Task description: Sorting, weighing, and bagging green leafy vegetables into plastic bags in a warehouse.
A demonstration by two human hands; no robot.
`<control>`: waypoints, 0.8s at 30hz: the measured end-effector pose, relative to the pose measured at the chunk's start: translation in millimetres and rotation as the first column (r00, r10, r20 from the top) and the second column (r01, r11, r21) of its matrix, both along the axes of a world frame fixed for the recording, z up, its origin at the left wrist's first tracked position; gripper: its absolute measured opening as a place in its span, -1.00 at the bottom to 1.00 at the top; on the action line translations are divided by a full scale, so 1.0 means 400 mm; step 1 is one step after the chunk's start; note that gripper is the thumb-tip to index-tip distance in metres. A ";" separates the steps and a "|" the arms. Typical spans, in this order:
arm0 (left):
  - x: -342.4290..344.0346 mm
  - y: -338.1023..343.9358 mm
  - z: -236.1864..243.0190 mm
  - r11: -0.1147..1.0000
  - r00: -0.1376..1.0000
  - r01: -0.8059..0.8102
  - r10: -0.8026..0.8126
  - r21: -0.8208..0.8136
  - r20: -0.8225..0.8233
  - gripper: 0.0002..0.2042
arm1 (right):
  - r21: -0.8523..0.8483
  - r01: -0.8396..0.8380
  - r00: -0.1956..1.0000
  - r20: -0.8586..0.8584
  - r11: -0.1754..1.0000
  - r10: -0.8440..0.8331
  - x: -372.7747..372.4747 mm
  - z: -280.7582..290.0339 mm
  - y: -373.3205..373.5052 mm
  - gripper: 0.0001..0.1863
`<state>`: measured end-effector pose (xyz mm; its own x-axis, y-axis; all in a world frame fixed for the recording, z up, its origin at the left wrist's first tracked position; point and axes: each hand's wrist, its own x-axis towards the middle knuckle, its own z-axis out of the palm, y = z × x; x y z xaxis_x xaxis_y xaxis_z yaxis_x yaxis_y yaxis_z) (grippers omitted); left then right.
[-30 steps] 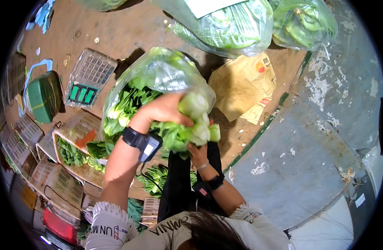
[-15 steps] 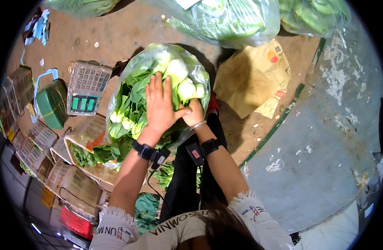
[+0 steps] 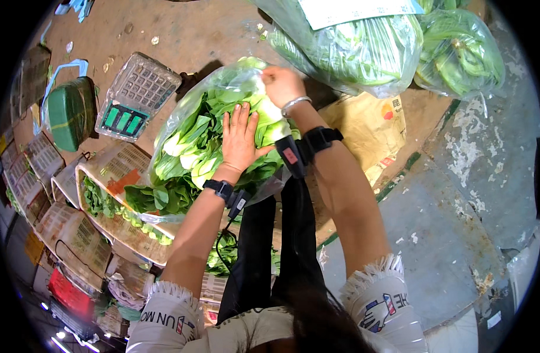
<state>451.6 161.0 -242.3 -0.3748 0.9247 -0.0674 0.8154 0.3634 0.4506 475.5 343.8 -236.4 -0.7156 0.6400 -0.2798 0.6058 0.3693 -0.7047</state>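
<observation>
Two bare hands press on a clear plastic bag of green leafy vegetables [image 3: 205, 141].

The bag lies on the worn brown table [image 3: 187, 35], just right of the grey electronic weighing scale with green display windows [image 3: 135, 97], and its leafy end hangs over a printed cardboard box holding more greens [image 3: 114, 206]. The left hand [image 3: 239, 141] rests flat on the bag's middle, fingers spread and unclenched, gripping nothing. The right hand [image 3: 282, 85], further from the scale at the bag's far top edge, is curled over the plastic there; whether it pinches the film cannot be told. Beyond the bag from the scale lie crumpled brown paper [image 3: 370, 126] and two larger clear bags of pale green vegetables [image 3: 364, 53]. Left of the scale sits a dark green wrapped bundle [image 3: 70, 112].
</observation>
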 end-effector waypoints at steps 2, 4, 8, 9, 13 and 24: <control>-0.007 -0.014 0.006 0.999 0.999 0.023 -0.024 -0.045 -0.021 -0.04 | -0.130 0.036 0.999 -0.001 0.991 -0.036 0.018 0.009 0.027 -0.66; -0.037 -0.029 0.018 0.996 0.999 0.037 -0.038 -0.079 -0.005 -0.06 | -0.119 0.034 0.999 0.033 0.992 -0.030 0.039 0.050 0.040 -0.66; -0.030 -0.052 0.022 0.993 0.995 0.011 0.000 -0.120 0.098 -0.16 | -0.480 0.292 0.954 0.089 0.827 -0.286 0.120 0.112 0.064 -0.63; -0.029 -0.054 0.024 0.996 0.995 0.009 0.000 -0.092 0.102 -0.16 | -0.471 0.284 0.958 0.092 0.835 -0.273 0.113 0.113 0.066 -0.63; -0.054 -0.083 0.017 0.998 0.985 -0.064 0.067 -0.023 0.157 -0.17 | -0.506 0.073 0.980 0.195 0.859 0.032 0.058 0.184 0.074 -0.58; -0.054 -0.068 0.051 0.987 0.955 -0.163 0.160 -0.009 0.250 -0.20 | -0.285 -0.395 0.916 -0.050 0.874 0.398 0.169 0.317 0.135 -0.86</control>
